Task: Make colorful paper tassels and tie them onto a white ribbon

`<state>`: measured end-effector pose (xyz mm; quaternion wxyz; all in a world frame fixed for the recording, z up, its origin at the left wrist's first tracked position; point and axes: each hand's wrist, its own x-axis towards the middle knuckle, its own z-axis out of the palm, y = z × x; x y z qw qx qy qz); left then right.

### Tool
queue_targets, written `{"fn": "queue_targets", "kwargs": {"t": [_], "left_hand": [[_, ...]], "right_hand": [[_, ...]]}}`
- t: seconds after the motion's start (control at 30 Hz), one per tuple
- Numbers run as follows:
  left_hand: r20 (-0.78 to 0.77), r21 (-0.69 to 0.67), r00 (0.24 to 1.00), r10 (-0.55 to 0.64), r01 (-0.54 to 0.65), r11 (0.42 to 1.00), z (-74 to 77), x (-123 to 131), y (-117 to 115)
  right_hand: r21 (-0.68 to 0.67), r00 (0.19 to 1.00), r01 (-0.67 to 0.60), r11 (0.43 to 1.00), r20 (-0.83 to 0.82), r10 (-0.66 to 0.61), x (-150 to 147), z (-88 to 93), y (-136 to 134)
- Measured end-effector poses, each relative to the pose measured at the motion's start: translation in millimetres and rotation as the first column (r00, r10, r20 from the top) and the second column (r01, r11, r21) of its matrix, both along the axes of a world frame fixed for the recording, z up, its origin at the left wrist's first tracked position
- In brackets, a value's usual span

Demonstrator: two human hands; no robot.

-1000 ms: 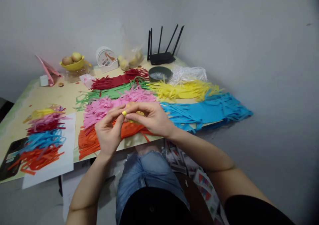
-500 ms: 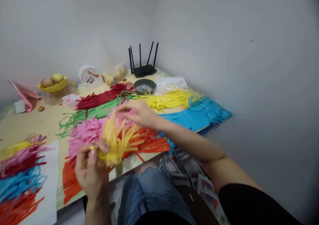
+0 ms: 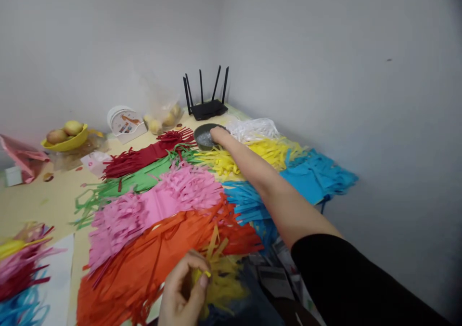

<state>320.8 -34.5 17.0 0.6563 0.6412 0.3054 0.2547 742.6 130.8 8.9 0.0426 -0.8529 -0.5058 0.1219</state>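
Near the table's front edge, my left hand [image 3: 186, 287] pinches the twisted end of a yellow paper tassel [image 3: 225, 280]. The tassel's cut strips hang to the right over my lap. My right hand [image 3: 219, 135] reaches far across into a dark green bowl [image 3: 205, 145], which holds something clear and shiny that I cannot make out. The fingers of that hand are hidden by the hand itself. Under my right forearm lie yellow fringed paper [image 3: 267, 152] and blue fringed paper [image 3: 301, 184]. Orange fringed paper [image 3: 155, 254] lies beside my left hand.
Pink [image 3: 159, 203], green [image 3: 139, 174] and dark red fringed paper [image 3: 140, 157] cover the table's middle. White strips [image 3: 254, 129] lie beside the bowl. At the back stand a router [image 3: 208, 109] and a yellow fruit bowl [image 3: 67, 144]. Finished-looking tassels [image 3: 21, 273] lie at left.
My right hand has left the yellow tassel and moved away into the green bowl. My left hand has shifted right and nearer to me with the tassel.
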Motion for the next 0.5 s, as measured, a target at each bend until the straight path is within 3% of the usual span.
{"fn": "queue_targets", "kwargs": {"t": [0.1,0.17,0.33,0.43,0.5], "left_hand": [[0.015,0.067,1.000,-0.015,0.014,0.998,-2.8,1.8,10.2],[0.029,0.068,0.999,0.040,-0.042,0.997,-5.7,2.4,13.6],[0.060,0.119,0.977,0.203,-0.209,0.971,-14.2,0.4,22.2],[0.096,0.181,0.936,0.340,-0.352,0.918,-14.8,-1.1,35.5],[0.134,0.219,0.893,0.431,-0.450,0.866,-11.2,0.8,44.9]], "right_hand": [[0.020,0.996,0.082,0.996,0.018,-0.083,3.4,-8.8,3.6],[0.056,0.995,0.104,0.993,0.006,-0.104,4.9,-10.3,-0.1],[0.240,0.993,0.107,0.965,-0.073,-0.092,-0.4,8.2,-17.4],[0.407,0.992,0.056,0.912,-0.126,-0.004,-32.2,26.6,-30.3],[0.520,0.971,-0.016,0.854,-0.197,0.138,-74.5,34.4,-46.0]]}}
